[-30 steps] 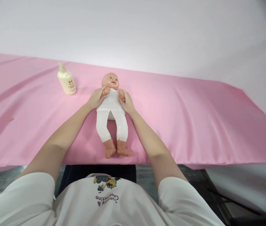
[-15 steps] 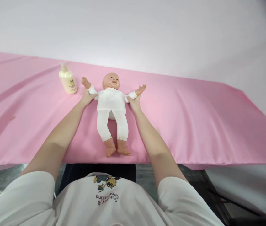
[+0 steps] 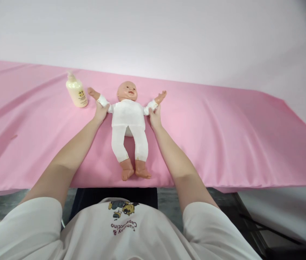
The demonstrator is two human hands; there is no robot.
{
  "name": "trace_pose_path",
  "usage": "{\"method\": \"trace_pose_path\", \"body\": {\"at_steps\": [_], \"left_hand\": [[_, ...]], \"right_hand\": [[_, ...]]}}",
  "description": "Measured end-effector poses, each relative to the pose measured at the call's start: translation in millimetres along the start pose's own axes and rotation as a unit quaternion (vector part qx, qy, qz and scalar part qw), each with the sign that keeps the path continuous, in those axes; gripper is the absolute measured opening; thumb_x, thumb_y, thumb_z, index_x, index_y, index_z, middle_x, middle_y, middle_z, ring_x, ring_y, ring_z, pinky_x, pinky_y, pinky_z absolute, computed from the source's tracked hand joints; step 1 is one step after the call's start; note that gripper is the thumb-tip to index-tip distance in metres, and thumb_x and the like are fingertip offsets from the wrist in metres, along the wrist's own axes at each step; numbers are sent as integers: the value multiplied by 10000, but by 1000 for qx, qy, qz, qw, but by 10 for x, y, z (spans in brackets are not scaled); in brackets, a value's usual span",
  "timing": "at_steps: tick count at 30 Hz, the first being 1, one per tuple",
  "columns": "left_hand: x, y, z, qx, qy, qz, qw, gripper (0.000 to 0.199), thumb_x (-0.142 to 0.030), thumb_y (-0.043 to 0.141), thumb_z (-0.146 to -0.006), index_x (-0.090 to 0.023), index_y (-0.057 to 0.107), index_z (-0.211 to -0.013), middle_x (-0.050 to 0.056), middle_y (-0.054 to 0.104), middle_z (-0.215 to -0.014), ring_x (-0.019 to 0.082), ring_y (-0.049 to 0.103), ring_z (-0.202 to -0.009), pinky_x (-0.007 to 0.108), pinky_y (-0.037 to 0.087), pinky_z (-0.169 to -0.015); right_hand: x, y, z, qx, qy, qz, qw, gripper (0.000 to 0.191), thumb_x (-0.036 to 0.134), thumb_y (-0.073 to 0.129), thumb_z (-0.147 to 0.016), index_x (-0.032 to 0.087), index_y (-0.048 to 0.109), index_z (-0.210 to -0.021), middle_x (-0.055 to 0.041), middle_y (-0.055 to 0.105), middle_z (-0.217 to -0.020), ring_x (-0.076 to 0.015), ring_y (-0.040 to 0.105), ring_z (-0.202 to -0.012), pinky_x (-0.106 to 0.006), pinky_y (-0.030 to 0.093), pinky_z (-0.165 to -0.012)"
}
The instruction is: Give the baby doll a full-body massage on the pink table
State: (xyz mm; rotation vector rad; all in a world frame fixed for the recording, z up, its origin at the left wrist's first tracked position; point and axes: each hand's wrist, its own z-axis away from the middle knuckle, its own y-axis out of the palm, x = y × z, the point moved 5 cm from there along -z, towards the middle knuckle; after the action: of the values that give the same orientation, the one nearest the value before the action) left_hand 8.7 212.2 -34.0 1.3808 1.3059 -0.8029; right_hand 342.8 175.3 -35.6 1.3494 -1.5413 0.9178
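Observation:
A baby doll [image 3: 128, 113] with a bald head, white cloth body and bare plastic hands and feet lies on its back, its feet toward me. Both of its arms are spread out to the sides and angled upward. My left hand [image 3: 101, 111] is closed around the doll's forearm on the left side, at the white sleeve. On the other side, my right hand [image 3: 155, 116] grips the opposite sleeve, its thumb lying against the near side. The fingers of both hands are partly hidden behind the doll's arms.
A pump bottle [image 3: 77, 92] of pale yellow lotion stands left of the doll, close to its hand. Pink cloth [image 3: 201, 144] with soft folds covers the table. Behind the table rises a white wall [image 3: 153, 36]. A dark seat [image 3: 115, 193] shows below the front edge.
The doll's arms have been raised a little, with the one on the left moved slightly outward. Both my hands have gone along with them, still holding.

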Motion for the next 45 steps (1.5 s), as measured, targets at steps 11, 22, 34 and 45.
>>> {"method": "trace_pose_path", "body": {"at_steps": [11, 22, 34, 45], "left_hand": [[-54, 364, 208, 181, 179, -303, 918, 708, -421, 610, -938, -191, 412, -1578, 179, 587, -1479, 348, 494, -1461, 550, 340, -1274], [-65, 257, -30, 100, 100, -247, 959, 933, -595, 521, -1008, -160, 91, -1713, 202, 540, -1585, 350, 576, -1428, 508, 412, -1240], [157, 138, -156, 75, 84, -392, 913, 627, -328, 548, -905, -172, 578, -1512, 203, 633, -1447, 425, 542, -1394, 682, 343, -1227], [98, 138, -83, 91, 77, -315, 942, 545, -338, 521, -928, -216, 583, -1456, 130, 701, -1368, 364, 612, -1341, 605, 433, -1196]], "right_hand": [[253, 260, 136, 74, -146, 220, 962, 531, 583, 444, -1005, 305, 638, -1412, -75, 646, -1463, -291, 548, -1430, -515, 366, -1312], [168, 234, 47, 17, -58, 182, 981, 962, 831, 313, -988, 247, 115, -1727, -100, 475, -1668, -270, 452, -1559, -495, 347, -1317], [-222, 7, -37, -27, -30, 191, 981, 711, 715, 520, -974, 285, 529, -1541, -122, 542, -1571, -311, 474, -1496, -598, 294, -1322], [-105, 65, 22, 12, -26, 161, 986, 728, 734, 506, -983, 301, 496, -1569, -69, 467, -1665, -280, 380, -1588, -547, 199, -1376]]}}
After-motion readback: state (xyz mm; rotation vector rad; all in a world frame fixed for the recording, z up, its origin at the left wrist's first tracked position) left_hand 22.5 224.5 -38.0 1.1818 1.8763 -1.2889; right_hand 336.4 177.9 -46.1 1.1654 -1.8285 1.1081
